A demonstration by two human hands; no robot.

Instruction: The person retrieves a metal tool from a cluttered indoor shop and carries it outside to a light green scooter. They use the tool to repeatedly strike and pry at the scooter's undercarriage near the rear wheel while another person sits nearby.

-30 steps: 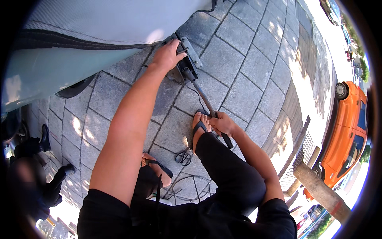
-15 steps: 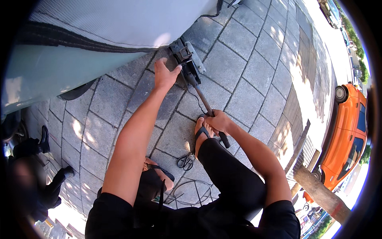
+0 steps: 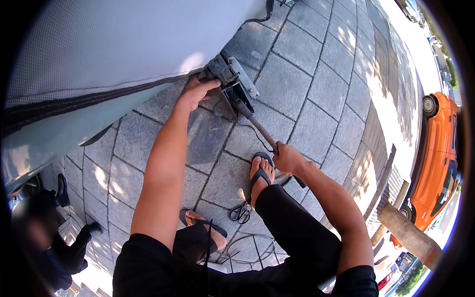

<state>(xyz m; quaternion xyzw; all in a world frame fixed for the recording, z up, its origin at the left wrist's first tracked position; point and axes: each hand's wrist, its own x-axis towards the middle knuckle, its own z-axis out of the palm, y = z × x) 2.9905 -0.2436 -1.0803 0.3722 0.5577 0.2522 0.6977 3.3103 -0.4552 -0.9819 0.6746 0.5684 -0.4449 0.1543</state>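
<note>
A black and grey metal device (image 3: 225, 73) with a long rod (image 3: 261, 131) sits on the paving beside a white mesh cover (image 3: 133, 44); it resembles a jack, but its exact kind is unclear. My left hand (image 3: 194, 95) grips the device's left side. Its thumb lies along the near edge, and the other fingertips are partly hidden. Around the rod, lower down, the fingers of my right hand (image 3: 289, 159) are wrapped. A dark end piece shows below that hand. A thin dark cord hangs beside the rod.
Black-handled scissors (image 3: 241, 213) lie between my sandalled feet, above a round wire frame (image 3: 253, 251). The cover overlaps a pale green panel (image 3: 54, 138). On the right are a wooden post (image 3: 405, 232) and an orange car (image 3: 438, 153). Another person (image 3: 47, 232) is at the lower left.
My left thumb and fingers have come in closer around the side of the metal device. My right hand keeps its hold on the rod. The whole view has shifted slightly.
</note>
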